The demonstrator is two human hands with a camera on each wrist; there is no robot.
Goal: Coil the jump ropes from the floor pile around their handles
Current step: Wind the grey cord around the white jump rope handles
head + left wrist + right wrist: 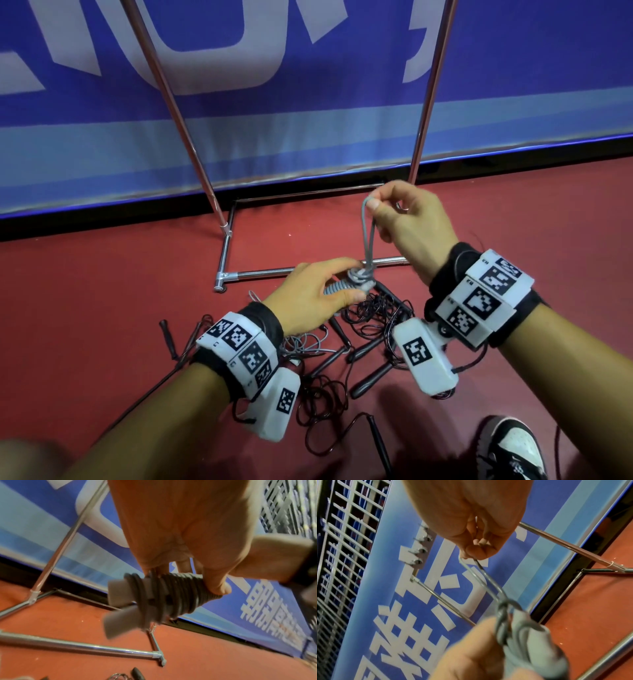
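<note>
Securing the coil: at frame centre my left hand grips the wound handles steady, while my right hand pinches the grey rope loop upward, apparently tightening its knot.

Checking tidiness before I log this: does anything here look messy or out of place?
Yes. Black jump ropes lie tangled on the red floor, handles scattered at odd angles. The grey rope in hand is neatly coiled.
</note>
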